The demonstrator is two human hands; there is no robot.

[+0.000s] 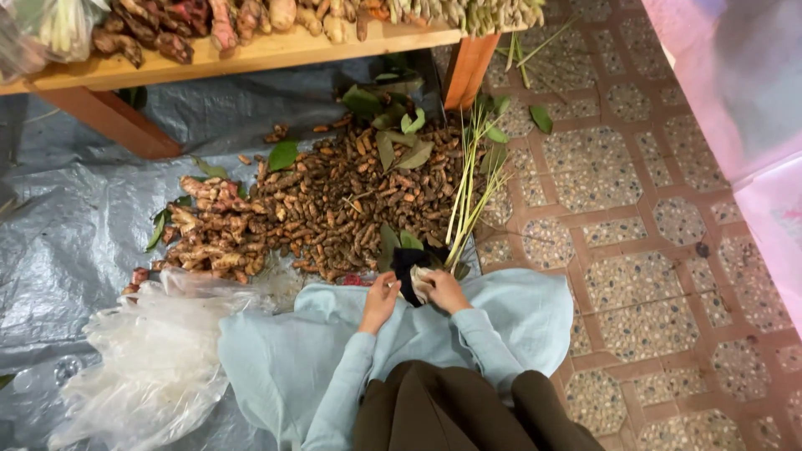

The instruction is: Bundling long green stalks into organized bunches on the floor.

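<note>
Looking down from head height, the view shows a person in pale blue-green sleeves crouched at the near edge of a grey plastic sheet spread over the floor. Both hands meet just in front of the body, close together but not clasped. The left hand has its fingers curled downward, and whether they pinch anything cannot be told. The right hand is closed around a small pale root piece, held just above a dark cloth or bag that lies at the sheet's near edge. Beyond the hands, across the middle of the sheet, spreads a broad heap of small brown turmeric roots. To its left, touching it, lies a smaller pile of larger, paler ginger-like roots. Green leaves are scattered over the far side of the heap, and a bundle of long green stalks lies along the heap's right edge, where the sheet ends. Crumpled clear plastic bags sit at the near left of the sheet, beside a pale blue-green cloth that covers the person's lap. At the top, a wooden bench carries more roots along its front edge, its legs standing on the sheet. To the right the bare floor shows patterned pebble tiles.
</note>
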